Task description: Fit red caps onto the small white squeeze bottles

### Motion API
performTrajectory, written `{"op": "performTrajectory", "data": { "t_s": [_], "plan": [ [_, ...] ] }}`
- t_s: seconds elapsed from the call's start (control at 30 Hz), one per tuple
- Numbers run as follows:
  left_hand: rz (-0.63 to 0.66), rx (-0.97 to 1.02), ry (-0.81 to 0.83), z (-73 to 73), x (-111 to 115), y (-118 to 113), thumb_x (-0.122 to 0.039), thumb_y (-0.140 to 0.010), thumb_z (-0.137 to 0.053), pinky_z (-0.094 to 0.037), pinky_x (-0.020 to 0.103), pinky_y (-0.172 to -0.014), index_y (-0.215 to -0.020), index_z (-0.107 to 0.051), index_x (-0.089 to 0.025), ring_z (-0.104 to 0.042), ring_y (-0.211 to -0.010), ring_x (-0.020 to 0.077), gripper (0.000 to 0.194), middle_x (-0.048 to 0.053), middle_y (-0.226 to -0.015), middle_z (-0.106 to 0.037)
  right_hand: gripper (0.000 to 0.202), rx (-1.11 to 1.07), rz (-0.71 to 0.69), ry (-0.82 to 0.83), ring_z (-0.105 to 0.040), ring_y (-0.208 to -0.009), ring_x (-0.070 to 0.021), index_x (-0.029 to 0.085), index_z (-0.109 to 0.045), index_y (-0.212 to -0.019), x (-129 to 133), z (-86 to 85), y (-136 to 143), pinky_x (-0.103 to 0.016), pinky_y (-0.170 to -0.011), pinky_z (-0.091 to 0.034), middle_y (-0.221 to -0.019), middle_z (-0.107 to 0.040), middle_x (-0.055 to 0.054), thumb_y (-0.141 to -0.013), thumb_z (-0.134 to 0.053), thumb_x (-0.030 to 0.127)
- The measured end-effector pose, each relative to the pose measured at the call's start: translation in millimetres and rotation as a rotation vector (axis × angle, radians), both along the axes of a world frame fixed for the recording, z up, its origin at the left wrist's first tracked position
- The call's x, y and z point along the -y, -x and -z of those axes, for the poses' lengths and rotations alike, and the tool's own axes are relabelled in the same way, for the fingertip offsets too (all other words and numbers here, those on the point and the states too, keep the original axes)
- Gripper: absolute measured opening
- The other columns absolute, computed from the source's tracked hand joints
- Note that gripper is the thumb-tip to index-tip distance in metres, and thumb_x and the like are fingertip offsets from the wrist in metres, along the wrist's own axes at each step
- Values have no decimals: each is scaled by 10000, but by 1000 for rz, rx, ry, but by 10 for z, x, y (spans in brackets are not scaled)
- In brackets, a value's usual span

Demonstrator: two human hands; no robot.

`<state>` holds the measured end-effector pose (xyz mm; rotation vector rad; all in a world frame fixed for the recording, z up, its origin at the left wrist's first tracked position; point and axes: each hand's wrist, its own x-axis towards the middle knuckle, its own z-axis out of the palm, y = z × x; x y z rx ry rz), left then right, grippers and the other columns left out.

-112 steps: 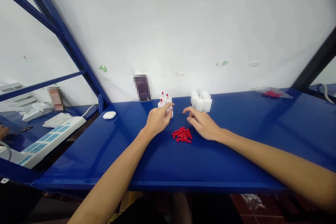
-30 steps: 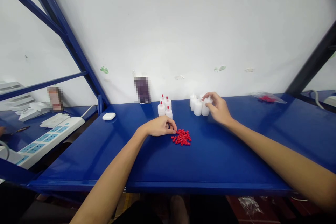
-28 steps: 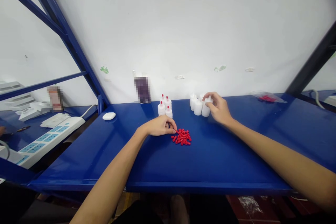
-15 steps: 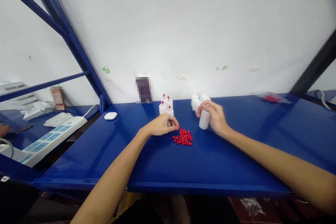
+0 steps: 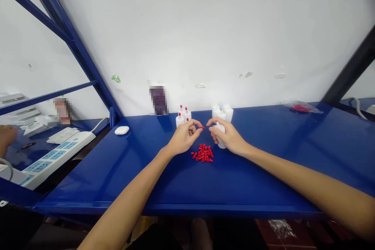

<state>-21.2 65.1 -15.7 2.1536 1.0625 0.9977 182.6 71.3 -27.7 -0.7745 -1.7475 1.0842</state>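
Pinching one small red cap (image 5: 203, 127) at the tips of thumb and forefinger: left hand (image 5: 183, 138), nearly closed. Curled part-way round a white bottle (image 5: 222, 144), forefinger reaching past its top: right hand (image 5: 230, 136), just across a narrow gap from the cap. Impossible to tell: base on the blue table (image 5: 249, 187) or just off it, and cap mouth facing which way.

Best to grip the bottle low and lightly, without squeezing the soft-looking wall, and to correct its slight lean toward the left hand. Clear the right forefinger from above the nozzle. Turn the cap open end down, line up over the tip, then press straight, never sideways. Mind the loose red caps (image 5: 203, 153) on the near side of both hands, and avoid brushing the capped bottles (image 5: 179, 120) just beyond the left hand or the uncapped bottles (image 5: 228, 114) just beyond the right.
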Motion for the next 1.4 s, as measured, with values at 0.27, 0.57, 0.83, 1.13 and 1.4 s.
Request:
{"op": "performTrajectory", "data": {
  "t_s": [0.27,0.57,0.83,1.13,1.4],
  "plan": [
    [-29,-151,-118,-42,76,-19,-320,-1000,-364,-275,229,-539,-1078,-424,-196,-403,-493,96,158,-87,-582,-432,239,374,160,-322,-506,-604,-140,205,-552,-791,-3,-86,-22,-273,-592,-386,-692,-563,12,-903,-554,416],
    [-7,-413,-209,-69,147,-70,-282,-1006,-298,-305,252,-581,-1079,-430,-198,-466,-530,136,173,-44,-648,-497,182,747,222,-384,-505,-558,-154,221,-548,-833,76,-109,7,-260,-534,-279,-653,-587,5,-883,-543,396],
    [-10,-490,-241,-46,135,-53,-270,-991,-299,-293,256,-572,-979,-454,-210,-449,-529,149,166,-42,-615,-457,189,836,238,-428,-530,-608,-179,229,-537,-831,124,-138,17,-260,-552,-263,-679,-605,-9,-852,-551,416],
    [65,-410,-197,-39,155,-79,-310,-1023,-278,-307,257,-579,-850,-441,-211,-444,-560,138,257,-31,-639,-463,261,862,198,-472,-535,-604,-175,219,-522,-782,110,-99,4,-264,-549,-241,-688,-617,-17,-910,-491,444],
    [101,-319,-242,-50,178,-62,-286,-1016,-277,-367,251,-635,-895,-501,-193,-493,-612,133,272,-15,-688,-523,378,816,153,-435,-530,-606,-164,214,-580,-810,86,-92,-15,-260,-564,-251,-692,-630,-20,-972,-376,488]
  ]
}}
